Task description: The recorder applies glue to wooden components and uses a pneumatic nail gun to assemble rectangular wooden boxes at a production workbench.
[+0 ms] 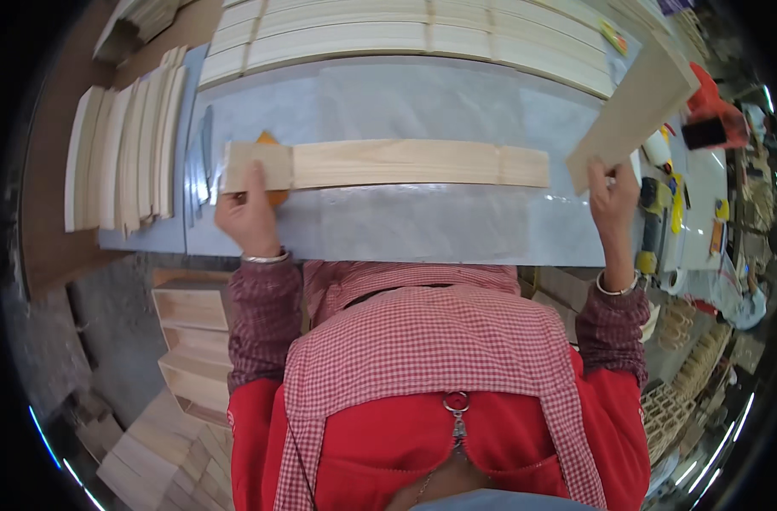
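Observation:
A long pale wooden board (397, 163) lies crosswise on the grey tabletop, with a crosswise line near each end. My left hand (248, 217) grips its left end, fingers closed at the near edge and one fingertip on top. Under that end, an orange piece (275, 197) sticks out on both sides; its kind is hidden. At the right, my right hand (614, 194) is closed on the lower end of a second, wider wooden board (640, 98). This board is raised and slants up and away to the right, apart from the long one.
Stacked long boards (363, 38) line the table's far side. A row of upright boards (129, 149) stands at the left, beside thin metal strips (199, 157). To the right are a red-orange object (708, 106) and yellow-and-black tools (653, 217). Wooden boxes (192, 341) stand below left.

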{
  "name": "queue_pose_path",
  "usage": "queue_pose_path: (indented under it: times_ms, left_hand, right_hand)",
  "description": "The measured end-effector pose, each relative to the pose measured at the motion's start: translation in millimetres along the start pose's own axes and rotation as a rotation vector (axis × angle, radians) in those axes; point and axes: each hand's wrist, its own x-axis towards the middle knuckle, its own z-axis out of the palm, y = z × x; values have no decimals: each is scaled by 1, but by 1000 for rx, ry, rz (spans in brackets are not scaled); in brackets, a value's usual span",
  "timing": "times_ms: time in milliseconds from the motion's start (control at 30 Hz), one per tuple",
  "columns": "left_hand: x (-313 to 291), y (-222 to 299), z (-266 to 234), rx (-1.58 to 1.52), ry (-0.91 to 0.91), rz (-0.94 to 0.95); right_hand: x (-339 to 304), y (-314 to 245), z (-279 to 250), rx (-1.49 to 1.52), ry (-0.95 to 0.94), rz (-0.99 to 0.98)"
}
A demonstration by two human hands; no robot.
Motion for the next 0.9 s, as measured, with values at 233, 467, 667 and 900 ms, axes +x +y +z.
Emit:
queue_pose_path:
  times_ms: [233, 467, 667, 900]
  left_hand:
    - [-33, 19, 13, 359, -173, 267]
    - [-36, 17, 25, 382, -171, 574]
    - [-34, 16, 23, 354, -284, 536]
    - [-20, 26, 8, 195, -532, 444]
  right_hand:
    - [10, -30, 26, 77, -40, -337]
    - [5, -69, 54, 391, -386, -243]
    - [0, -101, 66, 294, -656, -352]
    - [-3, -115, 71, 167, -758, -295]
